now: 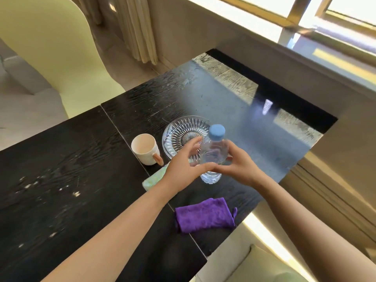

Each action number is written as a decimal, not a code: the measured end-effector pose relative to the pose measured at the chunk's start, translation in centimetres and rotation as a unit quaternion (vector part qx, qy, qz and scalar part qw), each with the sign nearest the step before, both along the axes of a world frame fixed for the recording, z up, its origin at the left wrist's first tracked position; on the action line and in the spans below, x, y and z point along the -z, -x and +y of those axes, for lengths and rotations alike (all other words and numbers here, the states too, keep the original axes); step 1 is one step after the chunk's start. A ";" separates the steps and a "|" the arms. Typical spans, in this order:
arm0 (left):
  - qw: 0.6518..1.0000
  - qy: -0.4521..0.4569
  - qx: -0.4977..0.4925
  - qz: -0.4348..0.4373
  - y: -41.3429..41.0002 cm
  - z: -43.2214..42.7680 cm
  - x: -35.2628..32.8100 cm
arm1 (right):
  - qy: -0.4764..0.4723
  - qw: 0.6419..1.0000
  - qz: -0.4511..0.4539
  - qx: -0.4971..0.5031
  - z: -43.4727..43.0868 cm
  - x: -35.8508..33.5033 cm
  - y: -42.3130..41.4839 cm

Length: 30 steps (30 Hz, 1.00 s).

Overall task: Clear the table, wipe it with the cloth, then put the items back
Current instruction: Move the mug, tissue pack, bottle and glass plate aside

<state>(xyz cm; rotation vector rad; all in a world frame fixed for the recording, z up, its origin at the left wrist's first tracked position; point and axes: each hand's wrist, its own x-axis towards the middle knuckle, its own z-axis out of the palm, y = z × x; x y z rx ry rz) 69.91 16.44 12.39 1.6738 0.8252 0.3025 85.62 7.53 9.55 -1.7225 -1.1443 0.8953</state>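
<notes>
A clear water bottle [213, 153] with a blue cap stands upright on the black table [71, 180]. My right hand [242, 163] grips its right side. My left hand [183, 165] curls around its left side, fingers spread, touching it. Just behind the bottle lies a cut-glass plate [183, 133]. A cream mug [145, 148] with a tan handle stands left of the plate. A pale green packet [154, 178] lies partly hidden under my left wrist. The folded purple cloth [205, 214] lies near the table's front edge.
A pale yellow chair [50, 47] stands at the table's far left side. A window sill [305, 49] and wall run along the right. The left table half carries white specks [40, 184]. A light cushion [274, 267] sits at the lower right.
</notes>
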 end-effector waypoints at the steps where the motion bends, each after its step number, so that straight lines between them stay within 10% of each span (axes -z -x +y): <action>1: 1.000 0.005 -0.008 0.011 0.2 -0.2 0.8 | 0.005 0.999 0.007 0.031 -0.2 0.7 -0.3; 14: 0.889 -0.120 0.166 0.409 4.9 -3.9 13.6 | 0.075 0.990 -0.005 0.123 2.8 8.8 0.1; 26: 0.868 -0.255 0.137 0.403 5.0 -5.5 14.1 | 0.090 0.989 -0.026 0.113 1.2 9.9 1.2; 30: 0.895 -0.233 0.103 0.367 5.1 -5.9 13.7 | 0.198 0.961 -0.187 0.050 -2.1 11.0 1.9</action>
